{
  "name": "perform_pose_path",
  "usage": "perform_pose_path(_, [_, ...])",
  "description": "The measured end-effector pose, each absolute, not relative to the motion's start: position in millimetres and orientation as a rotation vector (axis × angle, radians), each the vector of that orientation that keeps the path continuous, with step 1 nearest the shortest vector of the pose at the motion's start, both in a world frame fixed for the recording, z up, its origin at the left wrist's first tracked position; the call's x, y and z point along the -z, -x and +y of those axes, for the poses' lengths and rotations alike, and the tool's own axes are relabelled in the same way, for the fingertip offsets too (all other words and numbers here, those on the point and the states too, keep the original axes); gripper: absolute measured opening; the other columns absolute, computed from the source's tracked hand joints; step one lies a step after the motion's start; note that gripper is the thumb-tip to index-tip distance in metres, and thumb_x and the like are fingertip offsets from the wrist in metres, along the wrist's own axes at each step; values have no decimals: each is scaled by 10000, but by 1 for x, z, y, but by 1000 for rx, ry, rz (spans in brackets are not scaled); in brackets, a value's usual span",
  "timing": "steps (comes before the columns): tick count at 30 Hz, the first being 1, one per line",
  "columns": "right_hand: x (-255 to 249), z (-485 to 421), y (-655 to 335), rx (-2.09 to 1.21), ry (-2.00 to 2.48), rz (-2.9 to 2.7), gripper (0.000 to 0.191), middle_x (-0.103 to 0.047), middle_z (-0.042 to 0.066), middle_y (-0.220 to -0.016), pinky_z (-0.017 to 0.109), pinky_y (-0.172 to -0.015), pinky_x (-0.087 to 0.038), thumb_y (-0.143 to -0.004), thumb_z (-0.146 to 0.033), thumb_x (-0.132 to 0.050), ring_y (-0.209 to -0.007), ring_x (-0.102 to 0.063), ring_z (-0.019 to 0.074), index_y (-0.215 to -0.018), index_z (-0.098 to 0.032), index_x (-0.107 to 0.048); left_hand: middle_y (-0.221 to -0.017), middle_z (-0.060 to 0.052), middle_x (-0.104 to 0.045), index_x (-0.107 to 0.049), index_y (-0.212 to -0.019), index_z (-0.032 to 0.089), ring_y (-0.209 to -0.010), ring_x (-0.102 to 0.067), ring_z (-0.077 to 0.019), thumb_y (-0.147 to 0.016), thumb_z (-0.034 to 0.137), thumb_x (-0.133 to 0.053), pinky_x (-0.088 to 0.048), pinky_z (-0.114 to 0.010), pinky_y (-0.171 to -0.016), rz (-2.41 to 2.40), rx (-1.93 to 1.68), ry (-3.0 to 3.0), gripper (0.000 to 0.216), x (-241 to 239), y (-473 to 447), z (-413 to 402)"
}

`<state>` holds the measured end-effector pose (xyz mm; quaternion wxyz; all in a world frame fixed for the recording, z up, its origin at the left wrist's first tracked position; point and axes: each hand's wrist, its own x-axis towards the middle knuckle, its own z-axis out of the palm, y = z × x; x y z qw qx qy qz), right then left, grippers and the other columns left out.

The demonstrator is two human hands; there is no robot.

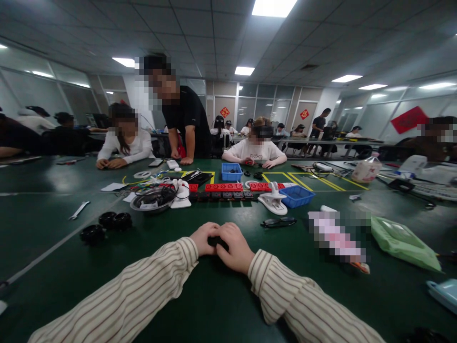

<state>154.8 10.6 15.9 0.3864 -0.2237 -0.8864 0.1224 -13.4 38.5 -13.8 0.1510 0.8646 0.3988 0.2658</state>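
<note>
Close in front of me on the green table (171, 290), my left hand (205, 238) and my right hand (234, 244) meet around a small black object (218, 242). Fingers of both hands curl over it, and most of its shape is covered, so its kind cannot be told. Off to the left stand several black round parts (119, 220) in a group. Beyond my hands runs a row of black socket blocks (228, 195) with red socket blocks (224, 186) behind it. A pair of black-framed glasses (279, 222) lies to the right of my hands.
A bowl of cables (153, 200), a white clip stand (274, 200), and blue bins (231, 171) stand further back. A wrench (79, 210) lies at left, a green packet (403, 240) at right. Co-workers sit and stand across the table, one leaning with a hand (187, 160) on it.
</note>
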Motion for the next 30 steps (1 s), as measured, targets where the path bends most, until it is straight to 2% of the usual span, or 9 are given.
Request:
perform_pose_path(2, [-17,10,-155,-273,636,-2219,272,-552,58,-951,363,-872,-324,-700,-190,-486,-924,-463,201,-970,-170,-517,-994,-71,-568,-571,-980,149,-949,-507,-254,-518,312,-717,-382,-375,-882,1206,-761,-2505,511,13,11,36])
perform_pose_path(5, [-16,11,-155,-206,819,-2147,341,-516,82,-1027,378,-878,-316,-722,-296,-544,-970,-436,223,-1028,-159,-483,-1001,-74,-575,-531,-1016,162,-945,-511,-271,-493,402,-725,-317,-451,-929,1325,-736,-2532,608,11,7,33])
perform_pose_path(8, [-13,14,-153,-169,1026,-2107,363,-512,82,-969,371,-813,-346,-726,-387,-563,-913,-450,225,-992,-155,-481,-956,-50,-585,-536,-964,178,-938,-519,-262,-499,447,-710,-242,-498,-969,1429,-693,-2539,565,9,3,29])
perform_pose_path(11, [-11,16,-151,-129,1158,-2101,288,-512,60,-863,351,-749,-356,-736,-413,-556,-835,-460,212,-866,-163,-491,-885,-36,-588,-565,-835,176,-901,-530,-237,-537,444,-681,-249,-479,-971,1498,-640,-2570,417,7,0,27])
perform_pose_path(16, [-11,18,-151,-151,1105,-2155,171,-508,33,-797,326,-721,-350,-734,-323,-558,-796,-457,191,-793,-177,-491,-879,-42,-592,-588,-797,164,-860,-537,-223,-547,345,-674,-281,-441,-961,1455,-665,-2570,321,8,1,30])
perform_pose_path(19, [-12,18,-153,-235,918,-2206,86,-518,32,-813,315,-739,-354,-710,-199,-525,-813,-455,181,-789,-175,-501,-898,-52,-588,-599,-817,156,-873,-527,-225,-531,283,-672,-352,-389,-905,1300,-694,-2586,321,9,6,33])
perform_pose_path(23, [-12,16,-155,-339,674,-2280,204,-541,29,-855,310,-770,-358,-650,-73,-444,-831,-462,171,-815,-175,-507,-933,-56,-576,-600,-823,151,-903,-520,-217,-558,242,-638,-407,-320,-843,1108,-707,-2560,282,8,11,35])
perform_pose_path(26, [-13,14,-155,-342,692,-2263,249,-539,38,-894,322,-785,-359,-659,-96,-465,-850,-459,179,-895,-169,-497,-952,-71,-579,-587,-924,141,-916,-521,-235,-551,255,-650,-396,-350,-855,1146,-702,-2583,395,7,11,34])
perform_pose_path(30, [-13,13,-153,-245,926,-2168,254,-508,55,-901,343,-769,-363,-703,-286,-577,-854,-447,199,-903,-163,-481,-1019,-84,-570,-527,-1050,161,-968,-508,-282,-489,393,-712,-303,-467,-938,1315,-644,-2605,635,7,4,28])
